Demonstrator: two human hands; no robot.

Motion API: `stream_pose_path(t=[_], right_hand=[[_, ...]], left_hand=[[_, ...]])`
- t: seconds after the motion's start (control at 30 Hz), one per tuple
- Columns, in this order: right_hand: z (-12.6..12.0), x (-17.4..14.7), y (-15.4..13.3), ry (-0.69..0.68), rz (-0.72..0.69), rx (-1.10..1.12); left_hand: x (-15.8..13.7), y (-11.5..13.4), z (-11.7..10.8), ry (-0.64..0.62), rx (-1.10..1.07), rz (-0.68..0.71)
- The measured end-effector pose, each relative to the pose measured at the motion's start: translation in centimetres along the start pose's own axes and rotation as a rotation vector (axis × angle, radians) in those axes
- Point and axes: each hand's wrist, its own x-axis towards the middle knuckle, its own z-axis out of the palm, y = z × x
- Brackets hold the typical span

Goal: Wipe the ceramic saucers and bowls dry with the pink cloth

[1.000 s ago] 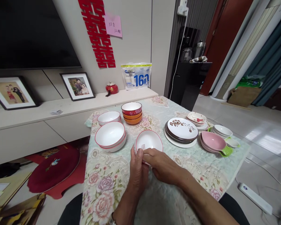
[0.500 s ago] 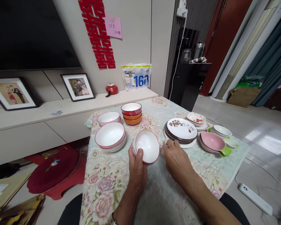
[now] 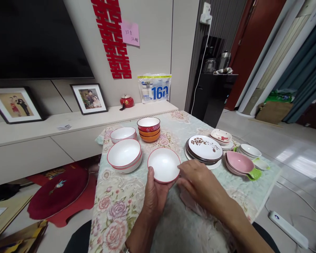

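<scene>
My left hand (image 3: 156,191) holds a white bowl (image 3: 164,164) with a red rim from below, its thumb over the near left edge. The bowl tilts slightly toward me above the table. My right hand (image 3: 197,175) is closed at the bowl's right rim, fingertips touching it. A pale pinkish cloth (image 3: 191,202) hangs beneath that hand, partly hidden by it. To the left stand larger red-rimmed white bowls (image 3: 124,153), stacked, with another white bowl (image 3: 123,134) behind. A stack of red and orange bowls (image 3: 149,130) sits beyond the held bowl.
On the right are stacked plates (image 3: 205,147), pink leaf-handled bowls (image 3: 239,162), small white dishes (image 3: 249,150) and strawberry-patterned dishes (image 3: 220,135). A floral tablecloth (image 3: 116,211) covers the table. Behind stands a low cabinet (image 3: 89,123); a power strip (image 3: 288,228) lies on the floor at right.
The bowl has turned from a sideways tilt to face up more in my left hand. My right hand has come in from beside the plates to the bowl's rim, the cloth now hanging lower.
</scene>
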Motion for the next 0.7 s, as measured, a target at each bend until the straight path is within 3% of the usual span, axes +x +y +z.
stream_pose_path(t=[0.1, 0.23, 0.33, 0.5, 0.7], right_hand=[[2.5, 0.5, -0.4, 0.027, -0.148, -0.077], [5.6, 1.1, -0.6, 0.077, -0.218, -0.225], [6.3, 1.3, -0.6, 0.146, -0.240, -0.269], [4.8, 1.9, -0.3, 0.245, -0.232, -0.279], [-0.2, 4.8, 2.9, 0.207, -0.088, -0.330]], left_hand=[[0.2, -0.1, -0.2, -0.016, -0.027, -0.046], [0.4, -0.1, -0.3, -0.023, -0.082, -0.083], [0.5, -0.1, -0.3, -0.051, -0.104, -0.098], [0.6, 0.1, -0.2, -0.135, -0.099, -0.146], [0.8, -0.4, -0.4, 0.100, 0.065, -0.243]])
